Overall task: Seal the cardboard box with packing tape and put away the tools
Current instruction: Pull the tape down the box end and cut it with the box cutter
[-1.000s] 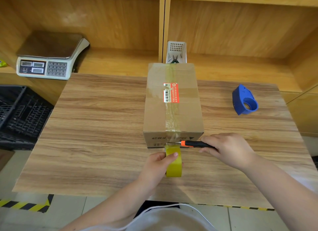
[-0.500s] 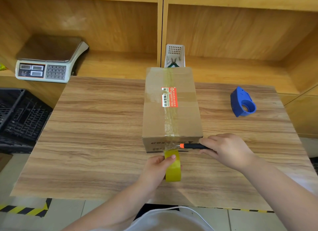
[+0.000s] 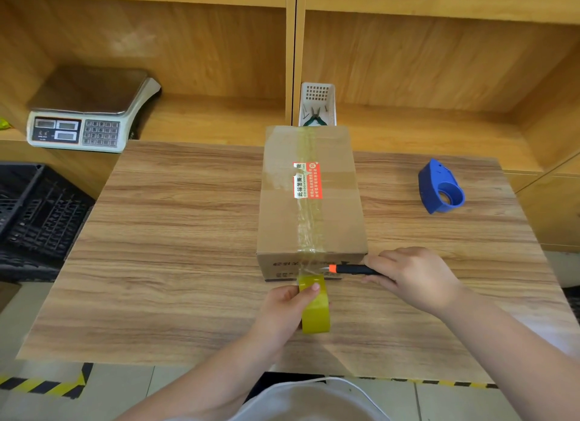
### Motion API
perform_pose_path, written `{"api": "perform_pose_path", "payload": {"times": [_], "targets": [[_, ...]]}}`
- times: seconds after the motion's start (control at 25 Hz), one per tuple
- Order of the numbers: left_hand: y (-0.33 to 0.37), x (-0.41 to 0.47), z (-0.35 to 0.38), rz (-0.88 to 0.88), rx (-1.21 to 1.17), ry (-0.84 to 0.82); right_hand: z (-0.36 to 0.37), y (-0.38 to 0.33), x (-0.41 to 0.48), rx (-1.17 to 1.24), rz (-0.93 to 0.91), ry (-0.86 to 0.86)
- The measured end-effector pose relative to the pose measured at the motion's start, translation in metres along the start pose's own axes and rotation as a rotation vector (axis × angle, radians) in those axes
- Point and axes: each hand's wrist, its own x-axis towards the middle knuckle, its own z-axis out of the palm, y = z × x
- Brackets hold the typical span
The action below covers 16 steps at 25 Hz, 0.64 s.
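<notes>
A closed cardboard box (image 3: 332, 219) stands in the middle of the wooden table (image 3: 175, 251), with a strip of clear tape along its top seam and down its near face. My left hand (image 3: 282, 314) grips a yellowish tape roll (image 3: 315, 310) upright just in front of the box, the tape still joined to the box. My right hand (image 3: 414, 279) holds a black and orange utility knife (image 3: 351, 269), its tip against the stretched tape at the box's near face.
A blue tape dispenser (image 3: 439, 188) lies on the table at the right. Behind the box, a white basket (image 3: 317, 100) on the shelf holds pliers. A weighing scale (image 3: 88, 113) sits on the left shelf. A black crate (image 3: 28, 207) stands left of the table.
The knife tip has stayed at the tape on the box's near face while both hands keep their grip. The view has shifted slightly.
</notes>
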Motion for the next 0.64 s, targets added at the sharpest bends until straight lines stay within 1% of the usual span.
{"api": "perform_pose_path", "payload": {"times": [0.16,0.28,0.36,0.52,0.64], "targets": [[0.0026,-0.0008,-0.0034,-0.016,-0.053,-0.012,0.0027,-0.0029,0.0025,-0.011,0.001,-0.02],[0.0009,0.0004,-0.0032,-0.003,-0.026,-0.024,0.0025,-0.0023,0.0007,0.001,0.002,-0.035],[0.0017,-0.0003,-0.0047,-0.014,-0.06,-0.009,0.0034,-0.0051,0.0028,-0.005,-0.004,-0.04],[0.0051,-0.004,-0.0039,-0.026,-0.053,-0.033,0.0041,-0.0094,0.0089,-0.028,-0.028,-0.069],[0.0034,-0.0048,-0.0044,-0.014,-0.047,-0.006,0.0037,-0.0083,0.0084,-0.017,-0.016,-0.079]]}}
